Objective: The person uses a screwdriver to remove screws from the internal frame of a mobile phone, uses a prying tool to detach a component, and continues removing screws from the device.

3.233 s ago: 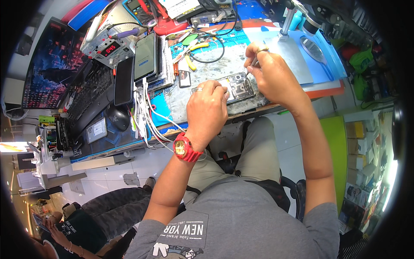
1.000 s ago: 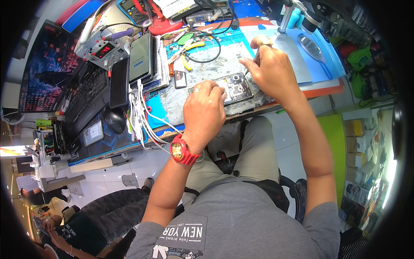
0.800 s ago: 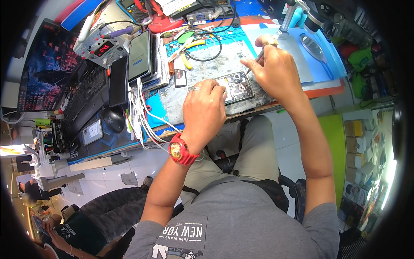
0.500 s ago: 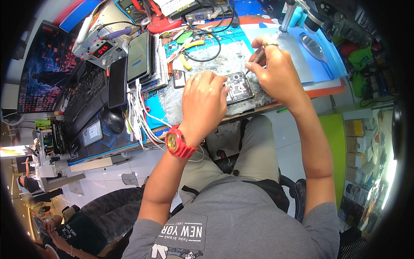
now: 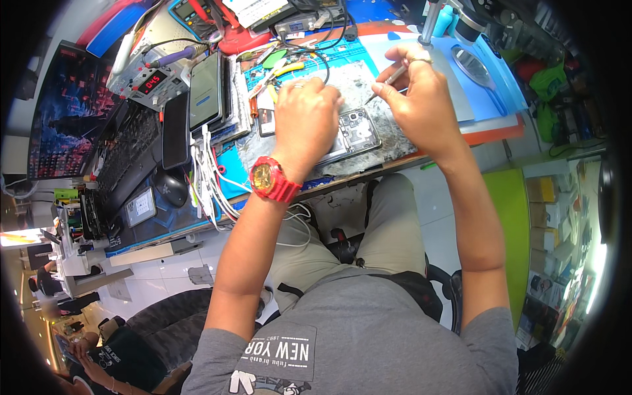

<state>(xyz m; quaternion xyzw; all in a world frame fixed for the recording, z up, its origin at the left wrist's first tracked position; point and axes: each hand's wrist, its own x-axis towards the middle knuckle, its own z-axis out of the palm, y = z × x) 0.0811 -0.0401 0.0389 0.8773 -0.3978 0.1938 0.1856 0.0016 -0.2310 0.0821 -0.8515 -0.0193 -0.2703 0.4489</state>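
An opened phone (image 5: 359, 128) lies on the stained grey work mat (image 5: 359, 78), its inner frame and camera area showing. Over its left part my left hand (image 5: 306, 120) is curled, fingertips bent down and out of sight, so what they pinch cannot be made out. A red watch sits on that wrist. My right hand (image 5: 421, 105) grips a thin pointed tool (image 5: 396, 75) between thumb and fingers. The tool's dark tip hovers near the phone's upper edge, slightly apart from it.
Left of the mat stand phones (image 5: 207, 89), white cables (image 5: 209, 172), a keyboard (image 5: 131, 148) and a power supply (image 5: 146, 78). Yellow-handled pliers (image 5: 289, 68) lie behind my left hand. At right are a hand mirror (image 5: 475, 66) and a microscope stand (image 5: 431, 23).
My left hand has shifted up and left, baring more of the phone's near edge. The tool tip has lifted off the phone's upper right corner and moved left.
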